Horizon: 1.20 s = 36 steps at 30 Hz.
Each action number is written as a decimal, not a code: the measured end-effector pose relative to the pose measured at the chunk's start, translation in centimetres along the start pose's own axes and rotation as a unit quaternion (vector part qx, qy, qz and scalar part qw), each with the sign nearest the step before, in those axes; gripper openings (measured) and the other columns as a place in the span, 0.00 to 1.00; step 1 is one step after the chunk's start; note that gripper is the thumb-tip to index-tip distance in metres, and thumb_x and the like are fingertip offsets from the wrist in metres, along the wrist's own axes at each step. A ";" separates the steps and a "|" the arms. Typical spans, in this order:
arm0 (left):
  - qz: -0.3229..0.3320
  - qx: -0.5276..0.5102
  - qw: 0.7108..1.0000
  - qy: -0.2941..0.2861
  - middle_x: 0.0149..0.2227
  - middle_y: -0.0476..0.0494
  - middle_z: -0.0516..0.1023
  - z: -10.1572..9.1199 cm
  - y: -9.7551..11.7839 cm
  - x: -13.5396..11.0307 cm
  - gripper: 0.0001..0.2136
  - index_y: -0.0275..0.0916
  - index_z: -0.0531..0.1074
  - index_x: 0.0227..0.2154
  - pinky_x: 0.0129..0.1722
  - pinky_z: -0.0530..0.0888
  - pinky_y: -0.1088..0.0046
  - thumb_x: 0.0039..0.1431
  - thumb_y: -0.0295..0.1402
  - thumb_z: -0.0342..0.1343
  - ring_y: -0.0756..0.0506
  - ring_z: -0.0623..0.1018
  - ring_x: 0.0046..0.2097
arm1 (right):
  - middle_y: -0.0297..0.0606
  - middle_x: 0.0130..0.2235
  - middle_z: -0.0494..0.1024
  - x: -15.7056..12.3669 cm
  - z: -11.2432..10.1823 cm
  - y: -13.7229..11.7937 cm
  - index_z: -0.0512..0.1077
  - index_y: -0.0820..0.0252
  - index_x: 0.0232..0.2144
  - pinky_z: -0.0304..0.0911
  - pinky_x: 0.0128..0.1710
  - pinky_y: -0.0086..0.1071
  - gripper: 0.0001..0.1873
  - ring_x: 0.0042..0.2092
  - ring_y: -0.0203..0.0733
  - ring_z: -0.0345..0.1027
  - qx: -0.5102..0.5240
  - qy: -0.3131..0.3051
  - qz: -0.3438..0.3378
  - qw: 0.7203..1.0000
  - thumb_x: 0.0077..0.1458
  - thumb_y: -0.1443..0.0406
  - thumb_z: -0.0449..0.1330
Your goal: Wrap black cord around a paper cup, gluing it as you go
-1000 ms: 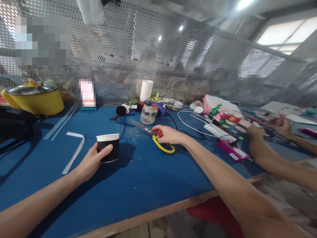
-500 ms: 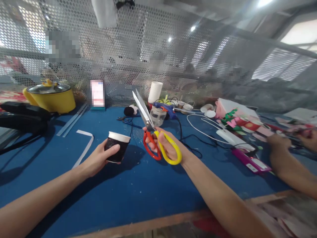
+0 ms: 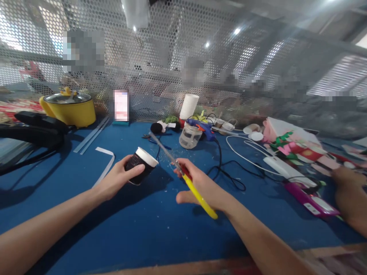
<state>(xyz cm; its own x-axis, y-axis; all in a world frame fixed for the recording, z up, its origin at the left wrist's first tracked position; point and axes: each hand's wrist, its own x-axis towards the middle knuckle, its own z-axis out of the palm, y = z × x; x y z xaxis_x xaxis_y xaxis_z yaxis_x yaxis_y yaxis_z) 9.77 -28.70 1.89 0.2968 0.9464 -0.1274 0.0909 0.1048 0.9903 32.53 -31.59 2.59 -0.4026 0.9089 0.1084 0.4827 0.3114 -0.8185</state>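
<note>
My left hand (image 3: 116, 177) is wrapped round a small paper cup (image 3: 146, 156) with a black outside and a white rim, its mouth tilted to the right. In my right hand (image 3: 208, 187) are scissors (image 3: 198, 195) with one yellow and one red handle. The fingers are round the red handle, mostly hidden, while the thumb sticks out to the left below the yellow one. The blades look closed, seen edge-on, and point up and left past the cup's right side. A white paper strip (image 3: 107, 165) lies bent on the blue table (image 3: 160, 236), beyond my left forearm.
A yellow pot (image 3: 73, 112) and a phone (image 3: 121, 106) stand at the back left. Behind my hands are a clear jar (image 3: 189, 137), a blue glue gun (image 3: 205, 130) and stacked white cups (image 3: 189, 107). Cables and a purple power strip (image 3: 311, 200) lie right, near another person's hand (image 3: 349, 187).
The scissors have turned from upright with handles spread to edge-on, leaning left. My right thumb has come away from the yellow handle. The cup has tipped to the right.
</note>
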 end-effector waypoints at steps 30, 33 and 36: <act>0.001 0.058 0.998 0.013 0.27 0.49 0.67 0.7 0.8 -0.7 0.21 0.33 0.63 0.37 0.24 0.71 0.75 0.44 0.44 0.55 0.50 0.69 0.27 | 0.34 0.28 0.64 -0.4 2.0 -0.4 0.65 0.60 0.35 0.58 0.29 0.31 0.24 0.30 0.39 0.60 -0.227 0.082 0.023 0.970 0.37 0.53 0.63; 0.002 0.053 0.998 0.016 0.27 0.49 0.67 0.7 0.6 -0.7 0.20 0.34 0.64 0.36 0.24 0.71 0.74 0.43 0.43 0.55 0.49 0.70 0.27 | 0.34 0.28 0.64 -0.5 2.0 -0.2 0.65 0.60 0.34 0.58 0.29 0.31 0.23 0.30 0.38 0.59 -0.217 0.086 0.018 0.972 0.37 0.53 0.62; 0.001 0.047 0.999 0.012 0.28 0.48 0.68 0.7 0.4 -0.7 0.21 0.33 0.64 0.37 0.24 0.72 0.73 0.44 0.43 0.55 0.49 0.70 0.27 | 0.33 0.28 0.63 -0.5 2.1 -0.1 0.65 0.59 0.34 0.58 0.29 0.31 0.22 0.28 0.37 0.58 -0.209 0.088 0.017 0.974 0.38 0.53 0.62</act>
<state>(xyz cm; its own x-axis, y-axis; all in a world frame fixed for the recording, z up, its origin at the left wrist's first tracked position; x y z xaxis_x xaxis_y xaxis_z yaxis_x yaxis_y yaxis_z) 10.27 -29.57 2.34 0.2734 0.9540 -0.1234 0.1794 0.0755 0.9809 31.06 -32.64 1.45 -0.2596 0.9423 0.2112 0.7828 0.3334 -0.5254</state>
